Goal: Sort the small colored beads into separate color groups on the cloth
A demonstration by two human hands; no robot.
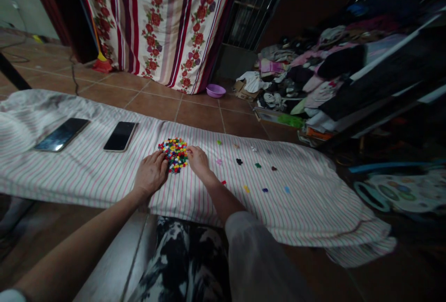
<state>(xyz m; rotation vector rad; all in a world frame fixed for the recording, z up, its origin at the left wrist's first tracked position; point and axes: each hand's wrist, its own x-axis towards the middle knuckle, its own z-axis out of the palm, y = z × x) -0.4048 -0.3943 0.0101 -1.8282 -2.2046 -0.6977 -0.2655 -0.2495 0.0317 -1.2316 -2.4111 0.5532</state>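
Observation:
A heap of tiny multicoloured pieces lies on a striped cloth. My left hand rests at the heap's left edge, fingers stretched out and touching it. On the opposite edge, my right hand has its fingers pressed together; whatever is between them is too small to make out. Small single-colour groups are laid out in rows to the right, among them black pieces, green pieces, white pieces, yellow pieces and light blue pieces. My right forearm partly covers the red pieces.
Two phones, a larger one and a smaller one, lie on the cloth to the left. Beyond the table are a floral curtain, a purple basin, a broom and a pile of clothes.

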